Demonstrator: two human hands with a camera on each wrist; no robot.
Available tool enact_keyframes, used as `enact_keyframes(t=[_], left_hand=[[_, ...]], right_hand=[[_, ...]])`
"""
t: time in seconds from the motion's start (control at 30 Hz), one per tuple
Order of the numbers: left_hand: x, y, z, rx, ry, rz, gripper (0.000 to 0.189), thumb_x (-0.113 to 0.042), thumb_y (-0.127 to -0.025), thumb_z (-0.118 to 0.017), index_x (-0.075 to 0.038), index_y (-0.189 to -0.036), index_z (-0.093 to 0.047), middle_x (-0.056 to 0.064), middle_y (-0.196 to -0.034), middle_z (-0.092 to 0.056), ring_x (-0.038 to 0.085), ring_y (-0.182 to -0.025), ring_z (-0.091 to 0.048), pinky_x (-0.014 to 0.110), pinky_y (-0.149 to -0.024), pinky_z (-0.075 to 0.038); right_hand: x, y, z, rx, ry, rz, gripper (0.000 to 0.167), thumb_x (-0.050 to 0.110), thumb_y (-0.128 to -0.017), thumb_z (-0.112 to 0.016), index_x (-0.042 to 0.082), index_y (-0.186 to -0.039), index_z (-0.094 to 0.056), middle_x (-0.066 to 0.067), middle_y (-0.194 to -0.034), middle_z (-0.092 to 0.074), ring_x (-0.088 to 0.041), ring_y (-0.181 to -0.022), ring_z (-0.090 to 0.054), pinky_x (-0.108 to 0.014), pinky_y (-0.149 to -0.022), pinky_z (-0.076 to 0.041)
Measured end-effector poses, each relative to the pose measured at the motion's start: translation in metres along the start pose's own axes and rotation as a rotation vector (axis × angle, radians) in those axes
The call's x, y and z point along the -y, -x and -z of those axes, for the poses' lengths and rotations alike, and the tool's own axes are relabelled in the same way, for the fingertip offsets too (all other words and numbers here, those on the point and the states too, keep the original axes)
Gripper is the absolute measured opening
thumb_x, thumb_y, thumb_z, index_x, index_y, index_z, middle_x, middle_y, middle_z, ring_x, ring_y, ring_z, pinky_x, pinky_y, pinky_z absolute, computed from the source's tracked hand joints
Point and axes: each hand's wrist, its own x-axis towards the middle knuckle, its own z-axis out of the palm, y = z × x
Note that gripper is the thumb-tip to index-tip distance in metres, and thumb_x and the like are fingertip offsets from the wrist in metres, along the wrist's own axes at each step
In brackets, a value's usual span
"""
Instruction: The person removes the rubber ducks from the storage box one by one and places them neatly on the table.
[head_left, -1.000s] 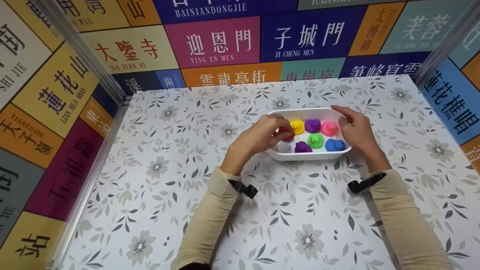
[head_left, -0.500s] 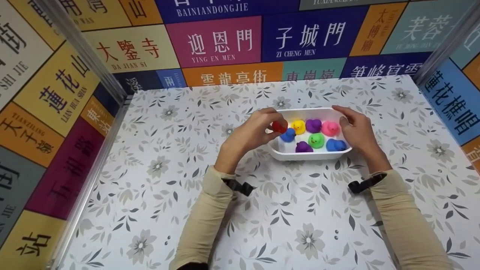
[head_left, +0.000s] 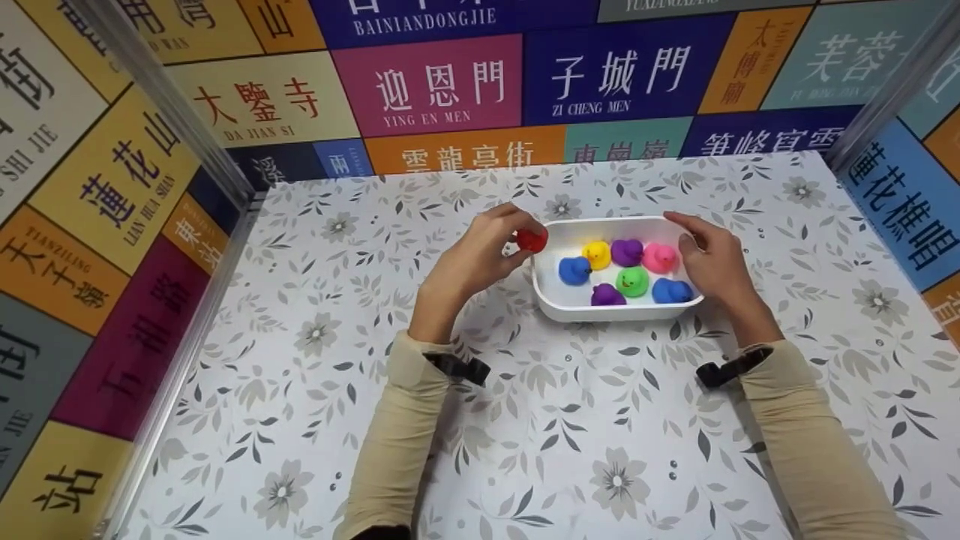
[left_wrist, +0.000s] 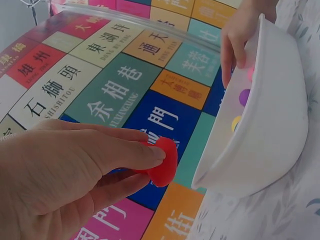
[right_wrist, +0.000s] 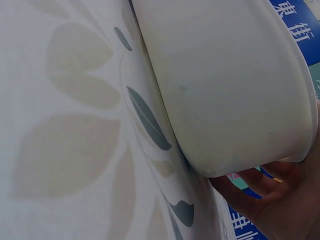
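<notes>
My left hand [head_left: 480, 251] pinches a red toy duck [head_left: 531, 238] between thumb and fingertips. It is held up at the left end of a white plastic tub [head_left: 615, 313]; the left wrist view shows the red duck [left_wrist: 164, 162] apart from the tub's wall. Most of the duck's shape is turned away or covered by fingers. Around the tub's right end, my right hand [head_left: 716, 262] grips the rim, thumb on the inner side and fingers outside. Inside the tub lie several small toy ducks: yellow [head_left: 597, 255], pink [head_left: 661, 257], green [head_left: 632, 281], two purple and two blue [head_left: 575, 270].
The tub stands on a table [head_left: 315, 420] with a flower-and-leaf patterned cover. Upright panels with coloured lettered blocks [head_left: 427, 82] border the back, left and right. Each wrist wears a black strap with a small camera [head_left: 469, 369].
My left hand has lifted the red duck out of the tub and moved left with it, uncovering a blue duck. The right hand and the tub have stayed put.
</notes>
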Motion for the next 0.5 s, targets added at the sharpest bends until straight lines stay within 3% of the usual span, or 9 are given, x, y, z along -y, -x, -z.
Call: enact_keyframes(t=[0.27, 0.5], left_hand=[[0.015, 0.005, 0.003, 0.0, -0.061, 0.075, 0.026, 0.002, -0.094, -0.077, -0.003, -0.12, -0.077, 0.015, -0.117, -0.073, 0.027, -0.11, -0.07, 0.034, -0.099, -0.061], [0.032, 0.007, -0.008, 0.047, -0.045, 0.145, 0.026, 0.001, -0.093, -0.079, -0.002, -0.119, -0.077, 0.015, -0.117, -0.075, 0.027, -0.109, -0.072, 0.033, -0.098, -0.061]], right_hand=[[-0.001, 0.0, 0.0, 0.003, -0.01, 0.0, 0.048, 0.007, -0.108, -0.048, 0.019, -0.151, -0.065, -0.014, -0.159, -0.06, -0.038, -0.153, -0.049, -0.057, -0.128, -0.038], [0.0, 0.0, -0.001, 0.0, -0.012, -0.001, 0.048, 0.007, -0.108, -0.048, 0.019, -0.151, -0.065, -0.014, -0.159, -0.059, -0.037, -0.154, -0.049, -0.056, -0.129, -0.038]])
